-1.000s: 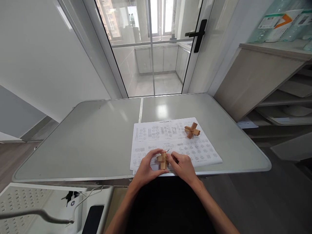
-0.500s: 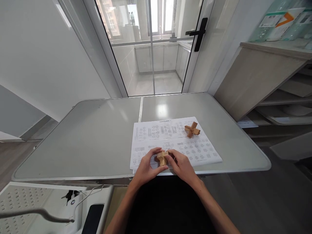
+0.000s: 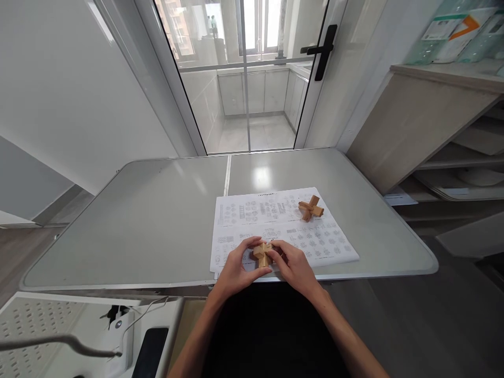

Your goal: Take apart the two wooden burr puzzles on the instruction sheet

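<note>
A light wooden burr puzzle (image 3: 262, 254) is held between both hands at the near edge of the printed sheet (image 3: 236, 236). My left hand (image 3: 241, 268) grips it from the left, thumb low at the near side and fingers at the far side. From the right, my right hand (image 3: 290, 263) closes on it, the thumb pressing its top face; the other fingertips are partly hidden behind it. A second interlocking wooden puzzle (image 3: 311, 208), shaped like a cross, lies on the sheet's far right part.
Beneath the sheet is a grey folding table (image 3: 157, 226) with a metal rim. A white cart (image 3: 92, 325) at lower left carries a phone (image 3: 150, 353) and a power strip (image 3: 122, 341). Wooden shelves (image 3: 429, 121) stand at right, and a glass door (image 3: 271, 94) is behind the table.
Both hands stay around the puzzle, with only a very slight shift of the fingers. The second puzzle has not moved on the sheet.
</note>
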The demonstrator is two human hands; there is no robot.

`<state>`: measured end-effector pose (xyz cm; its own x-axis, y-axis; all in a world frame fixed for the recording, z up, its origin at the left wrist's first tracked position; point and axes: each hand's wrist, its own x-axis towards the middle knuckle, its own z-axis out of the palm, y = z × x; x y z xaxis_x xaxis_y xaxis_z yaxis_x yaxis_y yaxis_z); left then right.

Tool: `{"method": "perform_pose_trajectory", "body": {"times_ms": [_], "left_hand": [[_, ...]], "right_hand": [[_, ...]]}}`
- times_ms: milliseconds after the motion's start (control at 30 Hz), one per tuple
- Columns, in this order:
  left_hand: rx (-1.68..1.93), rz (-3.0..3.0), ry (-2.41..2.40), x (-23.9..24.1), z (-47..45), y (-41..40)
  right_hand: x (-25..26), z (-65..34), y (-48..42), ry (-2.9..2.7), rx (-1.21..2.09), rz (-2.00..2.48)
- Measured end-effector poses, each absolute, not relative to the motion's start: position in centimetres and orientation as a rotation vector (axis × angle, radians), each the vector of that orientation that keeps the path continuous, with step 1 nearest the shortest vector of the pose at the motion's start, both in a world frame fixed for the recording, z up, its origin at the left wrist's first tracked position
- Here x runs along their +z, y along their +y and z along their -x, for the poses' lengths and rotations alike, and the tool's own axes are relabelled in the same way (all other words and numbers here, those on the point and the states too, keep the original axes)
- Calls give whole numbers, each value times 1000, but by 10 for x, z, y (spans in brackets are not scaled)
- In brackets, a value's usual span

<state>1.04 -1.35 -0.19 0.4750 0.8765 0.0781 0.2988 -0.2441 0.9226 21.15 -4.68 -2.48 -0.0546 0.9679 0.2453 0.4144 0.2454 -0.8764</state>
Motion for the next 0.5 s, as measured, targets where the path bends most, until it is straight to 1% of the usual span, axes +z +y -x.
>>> {"method": "perform_pose_trajectory", "body": {"times_ms": [133,300,500], "left_hand": [[778,-1813,995,-2,-12,-14],[698,-1932,973,-2,-14,-14],[725,-1952,1012,-6,-16,-16]], "right_hand": [[-20,-213,-45,-1534,883,1324],[-19,-216,-42,-1473,1067,1282],[-19,-215,-42,-1491,1075,1303]]}}
